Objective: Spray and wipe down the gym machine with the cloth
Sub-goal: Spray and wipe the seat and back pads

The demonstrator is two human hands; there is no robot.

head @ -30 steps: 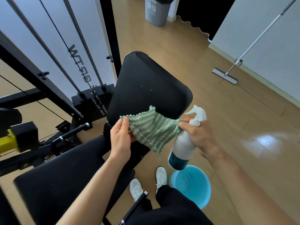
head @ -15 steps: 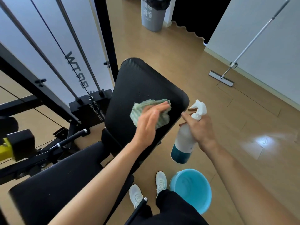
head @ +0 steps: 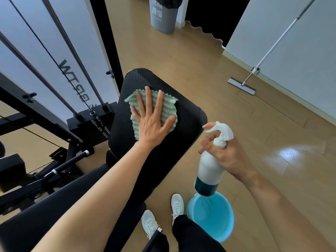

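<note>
On the upper half of the black back pad (head: 183, 115) of the gym machine lies the green-and-white striped cloth (head: 169, 104), opened out flat against the padding. The left hand (head: 152, 122) presses it there with the palm down and the fingers straight and spread, their tips pointing up the pad, away from the person.

Just right of the pad, off its lower right corner, the right hand (head: 231, 155) holds the spray bottle (head: 209, 166), fingers curled round its neck under the white trigger head. The bottle's long axis is close to upright, leaning a little. Its teal base is down and its nozzle points left, toward the pad.

Below the bottle's base, on the floor to the right of the pad, stands a blue bucket (head: 216, 224). Well beyond the pad to the right, a flat mop (head: 241, 86) leans on the wall. Past the pad's top edge stands a grey bin (head: 163, 17).
</note>
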